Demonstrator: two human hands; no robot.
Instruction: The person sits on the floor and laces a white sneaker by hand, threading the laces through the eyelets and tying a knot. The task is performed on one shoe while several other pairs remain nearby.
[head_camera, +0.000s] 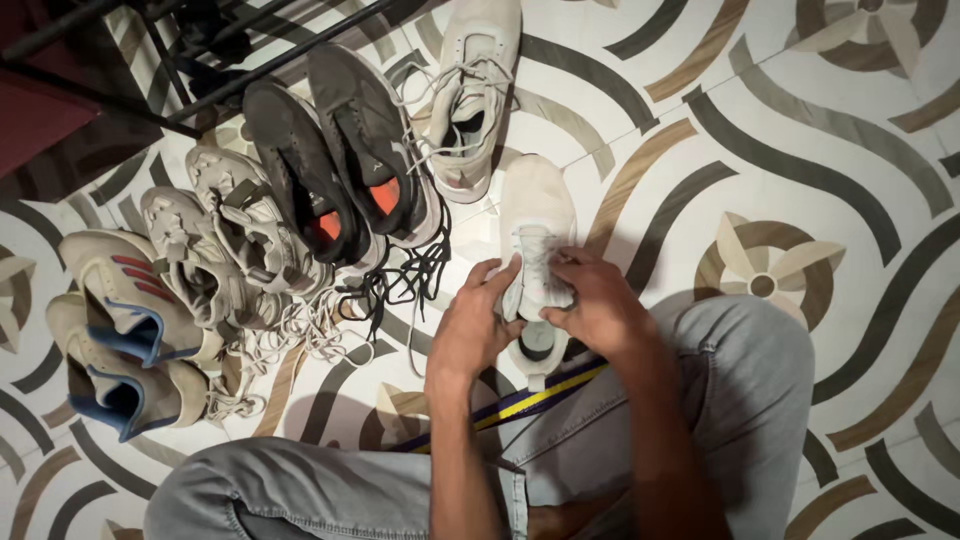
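A white sneaker stands on the patterned tile floor in front of my knees, toe pointing away from me. My left hand grips its laces from the left side. My right hand pinches the laces from the right, over the tongue. Both hands cover the middle of the shoe, so the knot is hidden. Its white mate lies farther away, laces loose.
A row of shoes lies to the left: a dark pair with orange insoles, a beige pair, and a cream pair with blue lining. A black metal rack stands at top left. My jeans-clad legs frame the bottom.
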